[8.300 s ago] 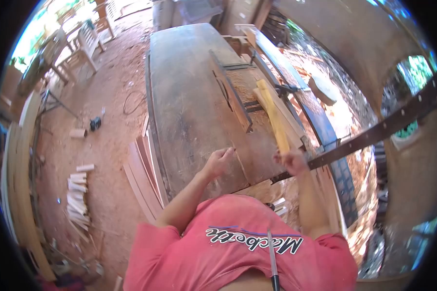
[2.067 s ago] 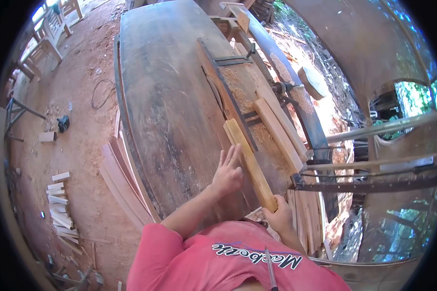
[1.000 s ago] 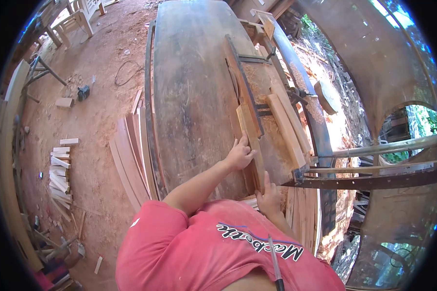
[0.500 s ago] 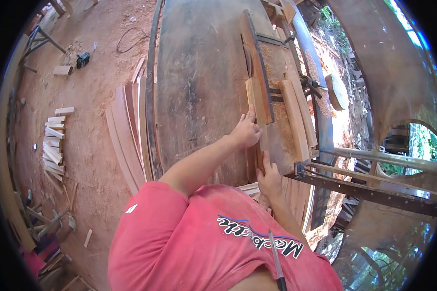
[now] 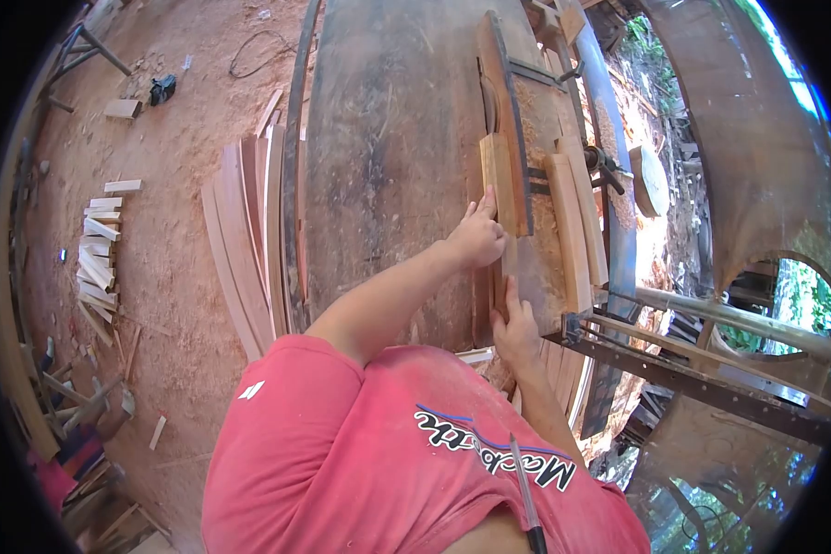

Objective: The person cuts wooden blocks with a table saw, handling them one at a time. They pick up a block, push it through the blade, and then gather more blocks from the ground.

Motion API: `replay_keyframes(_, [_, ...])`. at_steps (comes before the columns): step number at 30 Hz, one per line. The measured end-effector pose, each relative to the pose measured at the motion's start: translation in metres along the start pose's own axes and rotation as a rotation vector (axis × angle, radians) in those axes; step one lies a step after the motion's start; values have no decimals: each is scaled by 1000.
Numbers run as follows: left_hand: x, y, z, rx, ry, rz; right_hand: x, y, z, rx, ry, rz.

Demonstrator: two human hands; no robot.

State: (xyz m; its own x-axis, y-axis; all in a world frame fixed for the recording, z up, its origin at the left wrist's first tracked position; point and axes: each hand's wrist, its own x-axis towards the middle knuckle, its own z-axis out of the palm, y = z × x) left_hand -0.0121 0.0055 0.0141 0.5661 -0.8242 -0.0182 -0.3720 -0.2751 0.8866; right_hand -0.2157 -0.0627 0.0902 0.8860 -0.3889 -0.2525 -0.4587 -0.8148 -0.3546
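A pale wooden strip (image 5: 495,166) lies lengthwise on a worn, dusty machine table (image 5: 379,157), against a long upright wooden fence (image 5: 508,120). My left hand (image 5: 478,238) grips the strip from the left side, index finger stretched forward along it and the other fingers bent. Closer to my body, my right hand (image 5: 519,334) holds the near part of the strip, index finger pointing forward and thumb at the side. Just ahead of the strip's far end, the curved edge of a blade-like part (image 5: 489,100) shows beside the fence. The undersides of both hands are hidden.
Two thicker wooden pieces (image 5: 568,231) and sawdust lie right of the fence. A metal clamp (image 5: 605,168) sits beyond them. Long boards (image 5: 240,222) lean along the table's left side. Short offcuts (image 5: 99,249) are piled on the dirt floor. A metal rail (image 5: 692,369) runs right.
Both hands and the wooden strip have slid slightly forward along the fence. The whole view has also shifted a little.
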Motion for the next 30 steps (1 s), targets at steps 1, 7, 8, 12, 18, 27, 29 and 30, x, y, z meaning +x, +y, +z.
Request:
replay_keyframes(1, [2,0,0,13,-7,-4,1,-1,-1,-1,-3,5])
replay_keyframes(7, [5,0,-6,-17,-7,-15,7,-5,-3,-10,-24,32])
replay_keyframes(8, [6,-2,-5,-17,-5,-19,8,-5,-3,-8,-23,45])
replay_keyframes(12, [10,-5,-2,26,0,-28,10,-3,-2,-19,-18,49])
replay_keyframes(18, [11,-5,-3,-17,9,-35,11,-5,-3,-27,-6,30])
replay_keyframes(27, [12,-5,-5,-13,-2,-40,10,-8,-5,-3,-16,46])
replay_keyframes(29, [13,-5,-7,-12,-4,-37,2,-5,-4,32,0,8])
replay_keyframes(30, [13,-6,-8,-18,-17,-40,-3,-5,-3,31,2,4])
